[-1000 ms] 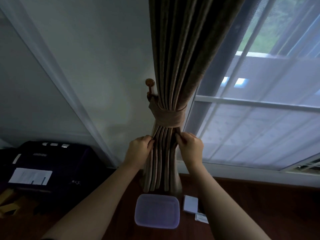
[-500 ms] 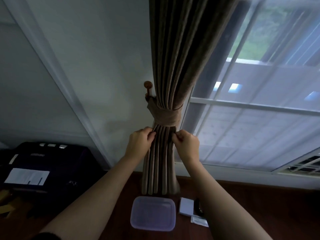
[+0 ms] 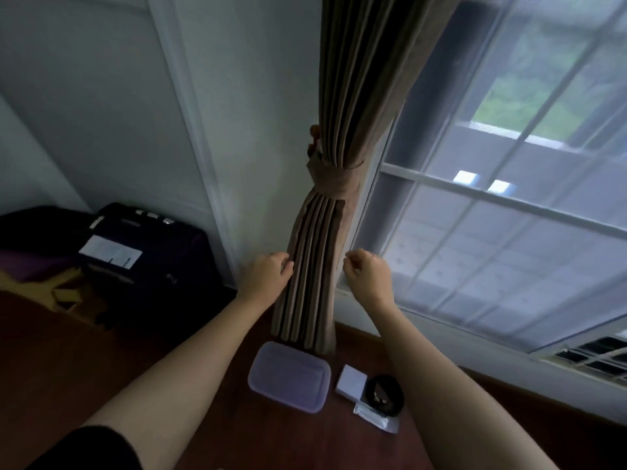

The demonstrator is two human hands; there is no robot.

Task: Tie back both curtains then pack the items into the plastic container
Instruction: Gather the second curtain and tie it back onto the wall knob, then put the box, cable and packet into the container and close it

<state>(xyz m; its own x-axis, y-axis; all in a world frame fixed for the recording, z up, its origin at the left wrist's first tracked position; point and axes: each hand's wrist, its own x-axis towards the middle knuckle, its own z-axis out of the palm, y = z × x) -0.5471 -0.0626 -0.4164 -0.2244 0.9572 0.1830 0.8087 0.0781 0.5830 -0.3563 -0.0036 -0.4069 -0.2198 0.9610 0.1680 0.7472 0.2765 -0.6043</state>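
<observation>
two hands at a tied-back brown curtain (image 3: pixel 315 266), left hand (image 3: pixel 264 281) pinching its left folds, right hand (image 3: pixel 368 278) loosely curled, holding nothing, just right of it; nearer, on dark floor (image 3: pixel 101 368), lidded plastic container (image 3: pixel 288 376), white card (image 3: pixel 351 386), black round item (image 3: pixel 385 395).

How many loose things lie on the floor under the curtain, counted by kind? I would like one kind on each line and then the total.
Plastic container, lid on: 1
White flat box: 1
Black round item: 1
Clear flat packet: 1
Total: 4
What the black round item is cannot be told from this view.
</observation>
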